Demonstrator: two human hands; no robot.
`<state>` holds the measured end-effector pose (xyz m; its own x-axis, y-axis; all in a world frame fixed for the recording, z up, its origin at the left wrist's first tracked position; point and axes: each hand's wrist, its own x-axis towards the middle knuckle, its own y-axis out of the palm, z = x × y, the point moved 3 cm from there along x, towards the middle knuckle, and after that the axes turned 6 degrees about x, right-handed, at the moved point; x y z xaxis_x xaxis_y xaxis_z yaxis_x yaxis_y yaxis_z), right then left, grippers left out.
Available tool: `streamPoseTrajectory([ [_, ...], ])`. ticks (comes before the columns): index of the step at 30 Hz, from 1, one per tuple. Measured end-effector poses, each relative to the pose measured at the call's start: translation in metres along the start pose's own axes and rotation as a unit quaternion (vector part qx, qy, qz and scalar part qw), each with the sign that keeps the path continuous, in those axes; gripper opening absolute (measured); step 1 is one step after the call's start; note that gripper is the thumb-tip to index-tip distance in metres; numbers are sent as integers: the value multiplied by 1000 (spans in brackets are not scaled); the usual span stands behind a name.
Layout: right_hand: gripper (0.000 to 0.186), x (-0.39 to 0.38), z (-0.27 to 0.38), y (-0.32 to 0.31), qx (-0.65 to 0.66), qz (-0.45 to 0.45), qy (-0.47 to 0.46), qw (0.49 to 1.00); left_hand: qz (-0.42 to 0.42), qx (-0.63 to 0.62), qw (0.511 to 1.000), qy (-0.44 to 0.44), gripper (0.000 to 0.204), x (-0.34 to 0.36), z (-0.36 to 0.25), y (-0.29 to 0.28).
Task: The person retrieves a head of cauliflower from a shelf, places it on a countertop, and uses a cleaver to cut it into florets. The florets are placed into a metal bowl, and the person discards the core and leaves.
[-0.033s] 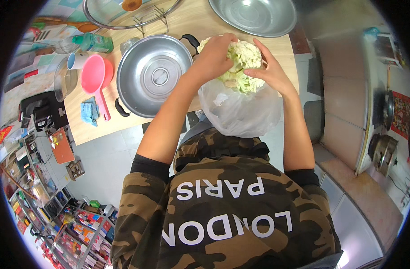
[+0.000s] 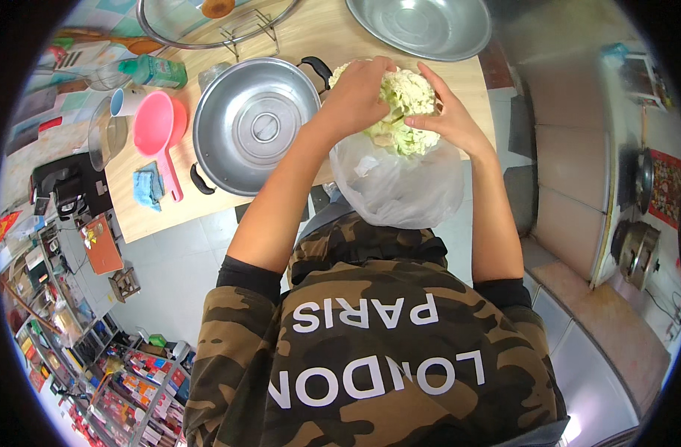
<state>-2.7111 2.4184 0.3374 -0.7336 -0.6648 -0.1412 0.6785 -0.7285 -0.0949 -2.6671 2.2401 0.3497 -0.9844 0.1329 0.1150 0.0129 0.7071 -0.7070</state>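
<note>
Head view: a person's two bare hands are on a pale cauliflower [image 2: 411, 93] near the front edge of a light wooden counter [image 2: 319, 36]. The left hand [image 2: 357, 98] has its fingers curled over the cauliflower's left side, some tips hidden. The right hand [image 2: 459, 123] cups the other side, thumb on the near face and fingers spread well apart from it. A whitish, see-through plastic bag [image 2: 400, 190] hangs just below the fingers, toward the person's body. Just left of the fingers sits a wide grey pan [image 2: 232, 145] with black handles; farther left are a pink scoop [image 2: 154, 130] and a blue cloth [image 2: 147, 186]. Beyond the fingers, on the far side, rests a shallow metal basin [image 2: 420, 26].
</note>
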Motion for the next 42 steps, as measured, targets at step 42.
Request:
streamPoseTrajectory([
  [42,41,78,-13,35,14,268,101,958,-63,168,984,-24,35,-42,-51,12],
])
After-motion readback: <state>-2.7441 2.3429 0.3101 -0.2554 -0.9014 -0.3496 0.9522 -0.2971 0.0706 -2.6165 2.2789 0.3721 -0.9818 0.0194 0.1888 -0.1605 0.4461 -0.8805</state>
